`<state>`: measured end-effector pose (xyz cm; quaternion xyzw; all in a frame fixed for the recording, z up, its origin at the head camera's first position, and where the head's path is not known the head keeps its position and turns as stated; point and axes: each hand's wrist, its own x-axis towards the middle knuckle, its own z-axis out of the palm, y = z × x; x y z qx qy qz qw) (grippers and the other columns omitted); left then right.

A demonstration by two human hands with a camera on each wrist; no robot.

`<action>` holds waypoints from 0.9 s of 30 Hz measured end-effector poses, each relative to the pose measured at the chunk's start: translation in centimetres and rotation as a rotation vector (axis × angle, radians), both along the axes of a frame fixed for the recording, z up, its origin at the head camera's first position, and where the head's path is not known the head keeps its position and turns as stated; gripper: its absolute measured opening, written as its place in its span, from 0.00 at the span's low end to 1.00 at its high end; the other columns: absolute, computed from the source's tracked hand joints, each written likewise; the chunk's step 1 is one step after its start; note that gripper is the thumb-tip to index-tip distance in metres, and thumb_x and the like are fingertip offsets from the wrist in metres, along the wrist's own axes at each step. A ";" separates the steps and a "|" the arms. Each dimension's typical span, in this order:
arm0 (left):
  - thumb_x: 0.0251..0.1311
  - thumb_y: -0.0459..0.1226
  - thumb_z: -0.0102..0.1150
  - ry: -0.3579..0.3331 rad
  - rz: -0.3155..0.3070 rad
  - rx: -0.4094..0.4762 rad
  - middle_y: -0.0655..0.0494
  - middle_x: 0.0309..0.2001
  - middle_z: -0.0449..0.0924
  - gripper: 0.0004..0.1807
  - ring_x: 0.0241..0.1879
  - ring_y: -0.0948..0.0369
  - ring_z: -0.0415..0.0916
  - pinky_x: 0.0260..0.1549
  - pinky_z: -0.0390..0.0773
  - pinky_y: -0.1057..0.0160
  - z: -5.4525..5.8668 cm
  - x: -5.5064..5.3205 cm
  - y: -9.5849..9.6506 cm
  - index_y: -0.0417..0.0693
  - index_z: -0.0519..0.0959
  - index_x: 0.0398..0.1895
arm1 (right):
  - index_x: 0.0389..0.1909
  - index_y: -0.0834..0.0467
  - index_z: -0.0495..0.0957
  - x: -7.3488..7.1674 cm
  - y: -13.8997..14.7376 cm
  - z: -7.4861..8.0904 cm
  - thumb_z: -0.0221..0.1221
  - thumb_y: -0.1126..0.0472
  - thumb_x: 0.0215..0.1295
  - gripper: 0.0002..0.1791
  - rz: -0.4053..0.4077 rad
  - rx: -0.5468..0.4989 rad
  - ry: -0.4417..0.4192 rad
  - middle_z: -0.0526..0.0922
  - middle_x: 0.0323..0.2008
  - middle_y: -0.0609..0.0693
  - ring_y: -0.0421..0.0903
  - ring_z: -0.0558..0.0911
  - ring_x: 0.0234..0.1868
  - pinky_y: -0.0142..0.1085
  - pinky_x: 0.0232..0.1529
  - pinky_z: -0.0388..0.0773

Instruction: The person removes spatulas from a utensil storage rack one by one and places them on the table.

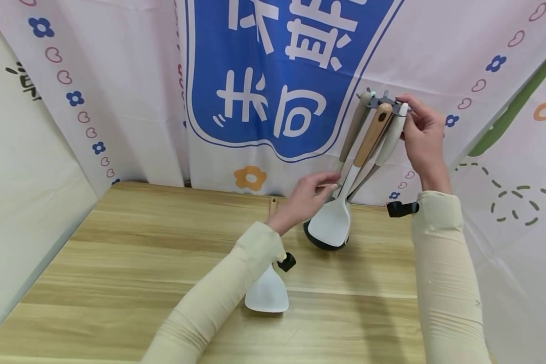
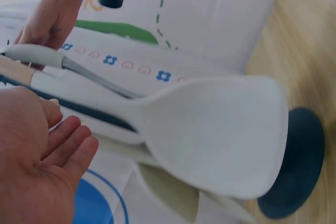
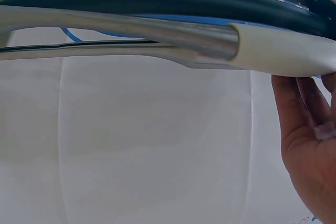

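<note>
A white turner with a wooden handle [image 1: 329,222] hangs on the front of a utensil rack with a grey hooked top [image 1: 384,101] and a dark base [image 2: 294,166]. My right hand [image 1: 425,134] is at that top, fingertips on its edge, beside a utensil's white handle [image 3: 286,51]. Low on the rack, my left hand [image 1: 311,194] is next to the turner's neck, its fingers loosely bent and nothing in them. Behind the turner, a pale green utensil [image 2: 170,190] shows partly. Another white turner [image 1: 267,292] lies on the table, its middle hidden by my left forearm.
The wood-grain table [image 1: 164,242] ends at a printed cloth [image 1: 154,101] hanging behind the rack. More cloth [image 1: 505,212] hangs at the right. A black wrist mount [image 1: 287,262] sits near the turner on the table.
</note>
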<state>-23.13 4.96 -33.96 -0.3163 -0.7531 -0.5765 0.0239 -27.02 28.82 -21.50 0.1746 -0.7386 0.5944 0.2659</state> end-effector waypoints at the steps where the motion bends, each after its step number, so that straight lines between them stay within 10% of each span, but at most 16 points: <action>1: 0.76 0.33 0.51 -0.002 -0.006 0.011 0.43 0.64 0.78 0.20 0.63 0.54 0.77 0.59 0.77 0.67 -0.1 0.1 0.3 0.37 0.74 0.67 | 0.56 0.52 0.85 0.0 0.0 0.0 0.53 0.66 0.76 0.17 0.001 -0.001 0.000 0.85 0.36 0.47 0.40 0.77 0.29 0.23 0.30 0.78; 27: 0.77 0.37 0.51 -0.009 -0.032 0.186 0.43 0.54 0.79 0.27 0.48 0.54 0.81 0.50 0.80 0.69 0.5 1.1 3.2 0.41 0.65 0.75 | 0.58 0.54 0.84 0.1 -0.1 0.0 0.53 0.65 0.77 0.17 -0.022 0.015 -0.018 0.85 0.41 0.47 0.41 0.78 0.33 0.23 0.34 0.80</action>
